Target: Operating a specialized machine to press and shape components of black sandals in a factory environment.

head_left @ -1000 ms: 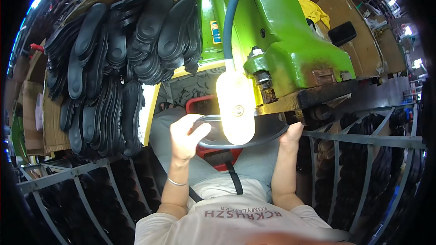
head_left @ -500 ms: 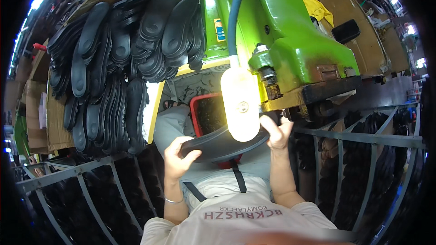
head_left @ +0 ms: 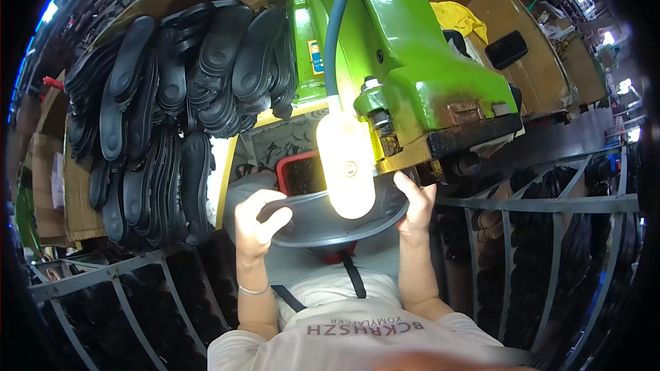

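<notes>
Both your left hand [head_left: 253, 228] and right hand [head_left: 415, 211] clamped the black sole [head_left: 311, 224] by its ends, its long axis crosswise between them, on your side of the green machine [head_left: 434, 75].

Harsh yellow-white glare burns out the lamp [head_left: 347, 165] near the front edge of the machine [head_left: 440, 75], whose green paint carries shiny highlights. The black piece [head_left: 302, 223] has a soft sheen. White glare shows toward the box's [head_left: 81, 199] right edge. The racks [head_left: 550, 205] sink into shadow, straight lines bow near the black rim, and blur crosses the shirt's [head_left: 344, 336] bottom.
</notes>
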{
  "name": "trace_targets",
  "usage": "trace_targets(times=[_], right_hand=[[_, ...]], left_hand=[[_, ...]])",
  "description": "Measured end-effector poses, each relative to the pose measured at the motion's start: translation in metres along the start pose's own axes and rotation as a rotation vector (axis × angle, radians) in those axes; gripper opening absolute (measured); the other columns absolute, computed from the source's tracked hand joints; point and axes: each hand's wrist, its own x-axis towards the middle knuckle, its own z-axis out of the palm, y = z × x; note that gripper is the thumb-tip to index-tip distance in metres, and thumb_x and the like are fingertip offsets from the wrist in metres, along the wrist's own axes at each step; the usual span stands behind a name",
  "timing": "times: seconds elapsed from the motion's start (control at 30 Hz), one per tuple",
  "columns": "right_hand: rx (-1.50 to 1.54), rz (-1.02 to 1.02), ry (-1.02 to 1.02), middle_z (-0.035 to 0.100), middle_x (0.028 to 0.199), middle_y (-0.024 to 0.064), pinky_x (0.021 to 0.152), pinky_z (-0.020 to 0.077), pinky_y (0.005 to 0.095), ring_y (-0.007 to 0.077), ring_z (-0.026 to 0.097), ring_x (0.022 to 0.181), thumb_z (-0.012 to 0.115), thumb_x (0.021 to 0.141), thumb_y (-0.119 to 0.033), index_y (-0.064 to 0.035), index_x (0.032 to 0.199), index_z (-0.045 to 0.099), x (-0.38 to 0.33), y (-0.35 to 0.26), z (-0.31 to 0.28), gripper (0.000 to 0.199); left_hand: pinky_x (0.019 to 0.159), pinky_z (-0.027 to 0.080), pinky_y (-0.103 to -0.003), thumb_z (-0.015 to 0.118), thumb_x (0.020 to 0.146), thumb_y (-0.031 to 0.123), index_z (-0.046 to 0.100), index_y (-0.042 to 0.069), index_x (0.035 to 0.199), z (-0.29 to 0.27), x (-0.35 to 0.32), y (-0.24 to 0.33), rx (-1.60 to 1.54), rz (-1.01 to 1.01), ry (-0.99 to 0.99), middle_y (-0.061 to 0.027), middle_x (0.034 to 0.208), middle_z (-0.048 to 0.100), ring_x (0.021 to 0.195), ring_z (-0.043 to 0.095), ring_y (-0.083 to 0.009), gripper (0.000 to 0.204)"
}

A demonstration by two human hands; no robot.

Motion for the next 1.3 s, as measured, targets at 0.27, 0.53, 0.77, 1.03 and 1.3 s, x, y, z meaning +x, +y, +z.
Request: trace_targets(times=[0.27, 0.53, 0.77, 1.03, 1.3], right_hand=[[-0.202, -0.12, -0.131, 0.063, 0.091, 0.0033, 0.069, 0.045, 0.0221, 0.0088, 0.056, 0.077, 0.063, 0.074, 0.003, 0.0017, 0.103, 0.059, 0.001, 0.004, 0.001, 0.029], [-0.092, -0.158, 0.051, 0.054, 0.085, 0.0002, 0.07, 0.0436, 0.0218, 0.0062, 0.051, 0.076, 0.059, 0.082, 0.001, -0.0033, 0.099, 0.05, 0.013, -0.012, -0.024, 0.02], [-0.076, -0.026, -0.044, 0.059, 0.093, 0.0029, 0.073, 0.044, 0.0222, 0.0083, 0.054, 0.081, 0.061, 0.079, 0.003, -0.0003, 0.103, 0.054, -0.002, 0.011, -0.003, 0.025], [-0.259, -0.146, -0.217, 0.062, 0.104, 0.006, 0.082, 0.0457, 0.0253, 0.0129, 0.058, 0.091, 0.065, 0.076, 0.004, 0.0026, 0.112, 0.055, 0.0, 0.016, -0.001, 0.037], [-0.101, -0.194, 0.051, 0.058, 0.092, 0.0027, 0.076, 0.0442, 0.0228, 0.0076, 0.053, 0.082, 0.062, 0.083, 0.0, -0.0011, 0.095, 0.054, 0.01, 0.004, -0.023, 0.015]], left_hand=[[0.069, 0.049, -0.027, 0.077, 0.071, 0.009, 0.061, -0.002, 0.091, 0.006, -0.029, 0.0, 0.416, 0.036, -0.026, -0.0064, 0.08, 0.064, 0.07, 0.061, -0.0153, 0.028], [0.056, 0.046, -0.031, 0.081, 0.063, 0.024, 0.063, 0.007, 0.08, 0.07, 0.034, 0.03, 0.734, 0.811, 0.002, -0.0032, 0.067, 0.057, 0.058, 0.055, -0.0195, 0.03], [0.051, 0.045, -0.032, 0.081, 0.059, 0.031, 0.061, 0.009, 0.066, 0.047, 0.014, 0.022, 0.918, 0.505, 0.037, -0.0078, 0.06, 0.06, 0.055, 0.058, -0.0249, 0.031], [0.051, 0.048, -0.03, 0.078, 0.07, 0.021, 0.066, 0.005, 0.075, 0.061, -0.01, 0.008, 0.688, 0.432, 0.221, -0.0079, 0.064, 0.062, 0.054, 0.06, -0.0222, 0.021], [0.05, 0.047, -0.029, 0.08, 0.069, 0.027, 0.068, 0.006, 0.078, 0.088, 0.046, 0.021, 0.597, 0.845, 0.047, -0.0029, 0.063, 0.062, 0.05, 0.057, -0.0186, 0.026]])
